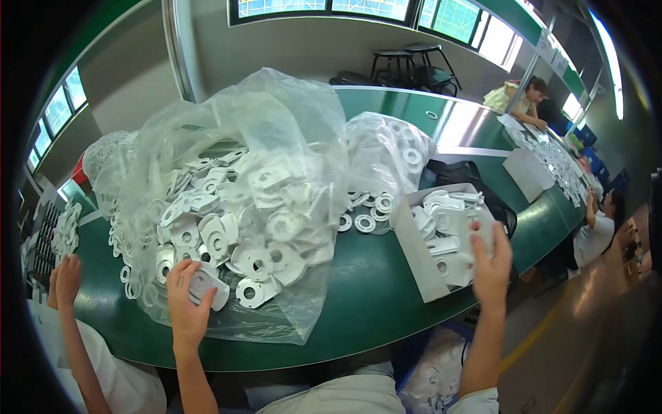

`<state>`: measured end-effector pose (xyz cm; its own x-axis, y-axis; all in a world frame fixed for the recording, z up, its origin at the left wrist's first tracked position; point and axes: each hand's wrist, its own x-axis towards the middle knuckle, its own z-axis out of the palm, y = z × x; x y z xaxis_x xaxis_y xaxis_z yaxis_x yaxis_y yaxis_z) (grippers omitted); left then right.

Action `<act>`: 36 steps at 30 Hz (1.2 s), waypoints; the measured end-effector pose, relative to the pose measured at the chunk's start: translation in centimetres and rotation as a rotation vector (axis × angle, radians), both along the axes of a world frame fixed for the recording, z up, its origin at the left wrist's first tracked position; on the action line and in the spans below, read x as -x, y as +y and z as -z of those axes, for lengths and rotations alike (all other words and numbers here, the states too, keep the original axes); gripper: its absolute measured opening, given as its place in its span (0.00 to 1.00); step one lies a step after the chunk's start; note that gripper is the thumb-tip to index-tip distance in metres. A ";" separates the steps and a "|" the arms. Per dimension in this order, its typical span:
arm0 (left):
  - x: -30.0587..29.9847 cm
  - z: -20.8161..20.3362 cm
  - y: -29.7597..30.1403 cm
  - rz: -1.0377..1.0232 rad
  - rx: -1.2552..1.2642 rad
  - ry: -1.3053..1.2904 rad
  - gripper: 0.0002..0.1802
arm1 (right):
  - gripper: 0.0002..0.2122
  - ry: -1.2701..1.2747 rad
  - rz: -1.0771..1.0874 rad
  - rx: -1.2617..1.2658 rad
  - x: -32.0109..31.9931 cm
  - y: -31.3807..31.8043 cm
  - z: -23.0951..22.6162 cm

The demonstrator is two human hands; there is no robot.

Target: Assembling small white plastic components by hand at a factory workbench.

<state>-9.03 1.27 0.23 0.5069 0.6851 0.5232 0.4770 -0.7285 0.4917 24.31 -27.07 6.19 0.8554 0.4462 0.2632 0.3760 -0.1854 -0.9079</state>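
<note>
My left hand (185,310) grips a white plastic part with a round centre (203,283), held just above the near edge of a pile. That pile of white plate-like parts (217,241), many with a round hole, lies in a large clear plastic bag (303,317) spread wide on the table. My right hand (491,272) is raised at the right side of an open cardboard box (414,265), its fingers apart and slightly blurred; nothing shows in it. Similar white parts (441,221) fill the box.
A second clear bag (386,148) stands behind, with white rings (365,222) before it on the green table (365,297). A black bag (469,172) lies behind the box. At left is a co-worker's hand (65,279); other people sit at far right. A blue crate (420,366) stands below the edge.
</note>
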 end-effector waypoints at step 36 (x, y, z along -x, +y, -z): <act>-5.5 -1.7 0.9 0.284 0.823 -0.583 0.05 | 0.14 -0.360 -0.313 0.034 5.9 13.8 1.9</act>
